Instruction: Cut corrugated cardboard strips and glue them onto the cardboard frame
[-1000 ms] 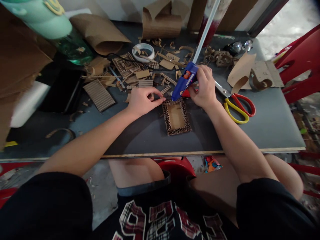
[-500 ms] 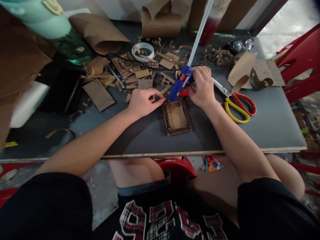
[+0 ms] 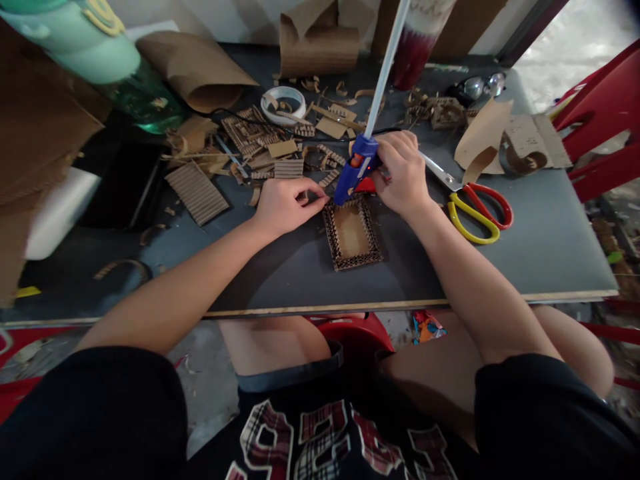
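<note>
In my right hand [image 3: 401, 172] is a blue hot glue gun [image 3: 356, 170], a long white glue stick [image 3: 385, 70] rising out of its back end. Its body slants down to the far left corner of a small rectangular cardboard frame [image 3: 353, 235] with corrugated walls, which lies on the table. My left hand [image 3: 290, 208] is pinched closed beside that same corner. Whatever sits between the thumb and finger is too small to make out. The gun's tip is hard to see against the frame.
Scissors [image 3: 477, 207] with red and yellow handles lie to the right. Cardboard scraps and a roll of tape [image 3: 283, 105] spread behind my hands. A green bottle [image 3: 135, 80] stands far left, a cup of red drink [image 3: 417, 50] at the back. A black cord [image 3: 260, 122] crosses the scraps.
The glue gun has tilted slightly, its stick swinging a little left. My left hand and the cardboard frame stay nearly where they were.
</note>
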A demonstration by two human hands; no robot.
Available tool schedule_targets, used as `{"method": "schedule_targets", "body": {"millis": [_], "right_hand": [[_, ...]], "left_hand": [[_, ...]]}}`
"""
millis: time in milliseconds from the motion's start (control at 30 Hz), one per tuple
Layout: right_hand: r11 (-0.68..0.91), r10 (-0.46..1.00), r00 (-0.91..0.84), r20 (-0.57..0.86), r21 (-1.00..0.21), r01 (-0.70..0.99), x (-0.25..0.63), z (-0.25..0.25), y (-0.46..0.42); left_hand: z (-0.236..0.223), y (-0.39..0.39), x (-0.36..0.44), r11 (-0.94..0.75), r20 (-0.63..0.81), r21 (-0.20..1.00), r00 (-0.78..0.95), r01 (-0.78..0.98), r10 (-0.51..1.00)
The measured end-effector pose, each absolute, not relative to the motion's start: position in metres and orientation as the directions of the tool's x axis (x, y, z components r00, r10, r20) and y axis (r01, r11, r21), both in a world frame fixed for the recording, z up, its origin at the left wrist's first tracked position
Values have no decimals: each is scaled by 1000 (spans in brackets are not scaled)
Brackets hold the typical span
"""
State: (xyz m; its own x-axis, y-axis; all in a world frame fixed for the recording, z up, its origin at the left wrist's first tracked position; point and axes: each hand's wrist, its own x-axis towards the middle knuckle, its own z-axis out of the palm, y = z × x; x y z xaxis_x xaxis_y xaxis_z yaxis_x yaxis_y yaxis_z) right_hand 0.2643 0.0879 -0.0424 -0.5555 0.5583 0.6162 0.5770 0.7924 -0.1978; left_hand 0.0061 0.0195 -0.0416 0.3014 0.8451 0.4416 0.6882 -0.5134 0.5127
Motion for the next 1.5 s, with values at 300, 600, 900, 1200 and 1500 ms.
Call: {"method": "schedule_targets", "body": {"millis": [300, 600, 900, 1200, 1500], "right_hand": [[826, 433, -571, 698, -53, 561, 264, -38, 86], [792, 543, -597, 591, -124, 597, 267, -24, 77], [758, 582, -510, 633, -194, 623, 274, -18, 79], [651, 726, -408, 554, -362, 667, 275, -15, 78], [673, 704, -404, 585, -367, 641, 272, -12, 77]], "left_hand": [[-40, 19, 6, -515, 432, 522, 310, 680, 847], [-41, 20, 5, -525, 438, 507, 320, 684, 840], [-38, 18, 6, -533, 433, 518, 332, 669, 838], [-38, 17, 8, -516, 375, 547, 358, 660, 855], [-39, 18, 7, -538, 370, 537, 392, 650, 842]]}}
